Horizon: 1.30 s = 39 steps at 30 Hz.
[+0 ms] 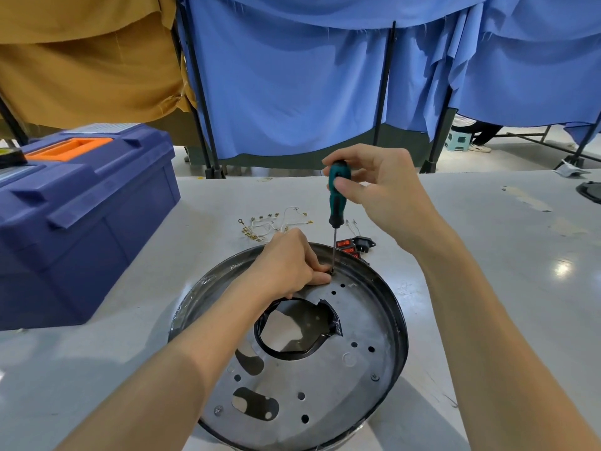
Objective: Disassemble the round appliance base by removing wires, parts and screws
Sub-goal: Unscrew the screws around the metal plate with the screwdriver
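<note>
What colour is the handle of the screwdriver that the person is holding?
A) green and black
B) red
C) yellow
A: the right hand grips the screwdriver, whose handle is green with black parts.

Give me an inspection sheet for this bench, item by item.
Surface: grey table, scuffed, tape marks at right.
Job's things: round base lies flat, two screws still in its plate; screwdriver upright, tip near the far rim.
Clutter: blue toolbox, shut, at left; red switches and a black socket behind the base.
Grips: left grip curled at the screwdriver tip, what it pinches hidden; right grip holds the handle.
Cables: loose white wires with terminals lie beyond the base.
Surroundings: blue curtains and ochre cloth on frames.
</note>
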Each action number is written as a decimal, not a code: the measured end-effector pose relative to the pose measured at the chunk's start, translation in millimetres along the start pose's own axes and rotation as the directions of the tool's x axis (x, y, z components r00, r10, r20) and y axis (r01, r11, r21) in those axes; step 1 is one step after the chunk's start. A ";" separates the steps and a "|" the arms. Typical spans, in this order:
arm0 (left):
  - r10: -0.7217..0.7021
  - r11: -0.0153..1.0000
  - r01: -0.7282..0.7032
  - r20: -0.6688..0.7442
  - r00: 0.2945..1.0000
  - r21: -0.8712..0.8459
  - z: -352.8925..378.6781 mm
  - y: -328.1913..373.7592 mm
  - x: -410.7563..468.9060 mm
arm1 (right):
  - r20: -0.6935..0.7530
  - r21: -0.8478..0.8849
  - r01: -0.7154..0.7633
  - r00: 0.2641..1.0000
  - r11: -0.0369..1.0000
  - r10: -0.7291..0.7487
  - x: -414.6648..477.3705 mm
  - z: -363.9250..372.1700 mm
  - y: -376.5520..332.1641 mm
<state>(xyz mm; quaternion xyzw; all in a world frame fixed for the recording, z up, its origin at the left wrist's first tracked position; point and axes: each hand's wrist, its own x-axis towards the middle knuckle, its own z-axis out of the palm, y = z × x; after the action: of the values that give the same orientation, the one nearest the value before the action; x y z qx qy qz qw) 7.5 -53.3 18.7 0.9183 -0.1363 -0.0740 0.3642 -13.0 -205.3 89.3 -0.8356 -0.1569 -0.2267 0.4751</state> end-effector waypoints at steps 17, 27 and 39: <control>-0.023 1.000 0.023 -0.003 1.000 0.010 0.0 0.0 -0.1 | -0.065 -0.065 0.014 0.998 0.998 -0.018 -1.5 5.8 -0.8; -0.017 1.000 0.017 0.002 1.000 -0.008 -0.6 0.4 -0.6 | -0.028 -0.001 0.011 1.000 1.000 -0.011 -1.4 4.4 -1.0; -0.014 1.000 0.013 0.024 1.000 0.006 -1.6 2.4 -3.4 | 0.021 -0.073 0.016 1.000 0.997 -0.015 -2.1 2.1 -2.3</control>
<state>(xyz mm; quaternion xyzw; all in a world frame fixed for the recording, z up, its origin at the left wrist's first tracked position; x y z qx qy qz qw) 4.1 -52.9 21.7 0.9193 -0.1348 -0.0872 0.3592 -15.3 -202.4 89.0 -0.8536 -0.1598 -0.2273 0.4406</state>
